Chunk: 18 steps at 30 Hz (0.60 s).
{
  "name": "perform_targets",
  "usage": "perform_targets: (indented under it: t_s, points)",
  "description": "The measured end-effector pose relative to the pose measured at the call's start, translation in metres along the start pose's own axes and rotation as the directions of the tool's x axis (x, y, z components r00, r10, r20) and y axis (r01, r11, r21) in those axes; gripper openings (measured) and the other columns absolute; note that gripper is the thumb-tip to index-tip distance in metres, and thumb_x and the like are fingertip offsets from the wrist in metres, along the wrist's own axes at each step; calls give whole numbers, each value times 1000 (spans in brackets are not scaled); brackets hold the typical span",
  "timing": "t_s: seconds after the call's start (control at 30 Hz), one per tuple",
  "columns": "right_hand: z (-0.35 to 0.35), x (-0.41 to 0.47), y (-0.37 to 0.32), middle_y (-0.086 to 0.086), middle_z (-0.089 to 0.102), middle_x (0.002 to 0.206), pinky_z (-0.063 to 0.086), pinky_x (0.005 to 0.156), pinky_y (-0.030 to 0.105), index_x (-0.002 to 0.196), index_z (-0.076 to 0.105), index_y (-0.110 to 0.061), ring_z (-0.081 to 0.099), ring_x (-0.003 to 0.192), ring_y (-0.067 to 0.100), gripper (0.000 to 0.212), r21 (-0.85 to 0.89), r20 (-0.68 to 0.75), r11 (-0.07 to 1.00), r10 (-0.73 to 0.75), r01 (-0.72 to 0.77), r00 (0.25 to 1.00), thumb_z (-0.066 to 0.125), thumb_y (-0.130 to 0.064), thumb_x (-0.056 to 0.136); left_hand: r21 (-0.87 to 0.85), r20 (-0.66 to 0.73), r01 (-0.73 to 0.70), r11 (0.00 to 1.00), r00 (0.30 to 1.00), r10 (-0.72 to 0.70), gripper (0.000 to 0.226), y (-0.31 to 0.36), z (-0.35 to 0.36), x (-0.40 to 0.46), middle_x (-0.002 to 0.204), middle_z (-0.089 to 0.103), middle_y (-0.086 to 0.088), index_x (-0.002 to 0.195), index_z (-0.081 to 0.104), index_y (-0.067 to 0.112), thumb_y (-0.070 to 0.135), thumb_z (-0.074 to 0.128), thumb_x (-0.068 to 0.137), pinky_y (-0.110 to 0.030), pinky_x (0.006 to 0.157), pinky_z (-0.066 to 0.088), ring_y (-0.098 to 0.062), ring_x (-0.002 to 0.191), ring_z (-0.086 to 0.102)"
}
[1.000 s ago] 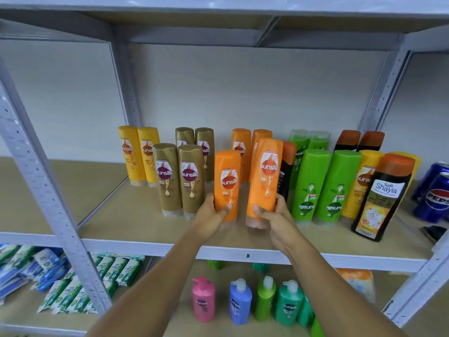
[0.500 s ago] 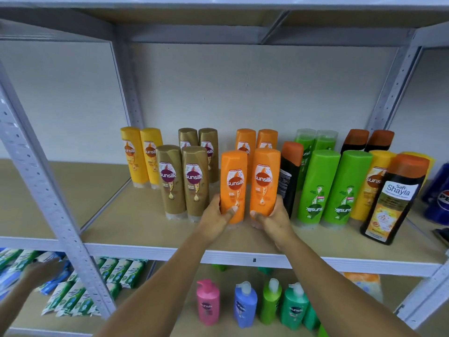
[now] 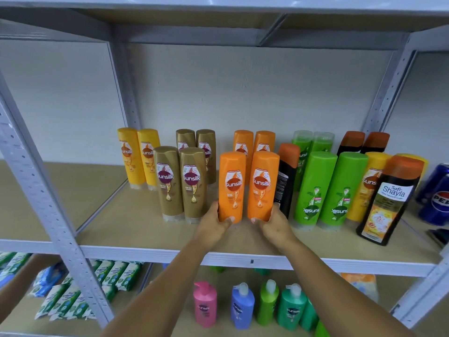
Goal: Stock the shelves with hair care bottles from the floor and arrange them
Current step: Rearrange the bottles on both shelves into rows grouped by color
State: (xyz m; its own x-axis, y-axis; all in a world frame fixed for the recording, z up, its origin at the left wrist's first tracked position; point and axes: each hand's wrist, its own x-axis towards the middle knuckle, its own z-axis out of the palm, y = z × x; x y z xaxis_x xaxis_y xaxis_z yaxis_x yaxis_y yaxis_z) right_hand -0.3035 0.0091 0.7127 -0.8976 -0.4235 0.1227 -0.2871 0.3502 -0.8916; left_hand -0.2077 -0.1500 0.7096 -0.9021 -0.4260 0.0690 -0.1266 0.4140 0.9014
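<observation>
The left hand (image 3: 213, 223) curls its fingers around the left orange bottle (image 3: 232, 187); the right hand (image 3: 272, 223) grips the right orange bottle (image 3: 262, 186). Both stand upright on the shelf (image 3: 136, 222), its free board lying leftward and toward the front edge.

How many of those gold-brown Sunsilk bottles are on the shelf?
4. Two stand in front, the front-left gold bottle and front-right gold bottle; behind them the back-left gold bottle and back-right gold bottle. More could be hidden behind.
</observation>
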Motion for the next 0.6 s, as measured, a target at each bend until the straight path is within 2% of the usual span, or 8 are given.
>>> perform_targets:
  t_s: [0.1, 0.4, 0.6]
  points:
    - [-1, -4, 2, 6, 57, 129, 44, 98, 40, 133, 41, -16, 54, 117, 27, 57, -56, -31, 998, -20, 18, 999, 70, -22, 85, 8, 1, 1, 1000, 1000, -1, 63, 1, 2, 1, 142, 47, 3, 143, 29, 28, 42, 60, 90, -49, 107, 40, -21, 130, 45]
    - [5, -1, -4, 12, 60, 124, 45, 93, 37, 127, 45, -9, 57, 113, 31, 47, -132, -105, 991, 9, -22, 994, 67, -20, 87, 15, 0, -25, 1000, 1000, 25, 61, 3, 7, 8, 141, 47, 3, 142, 30, 27, 42, 59, 90, -43, 106, 41, -20, 128, 47]
    - [6, -2, -7, 13, 61, 122, 45, 91, 35, 125, 48, -7, 57, 112, 31, 46, -151, -122, 988, 21, -40, 992, 68, -23, 87, -9, 13, -37, 999, 999, 37, 62, 5, 7, 10, 142, 47, 2, 143, 30, 26, 42, 60, 90, -45, 107, 40, -20, 129, 46]
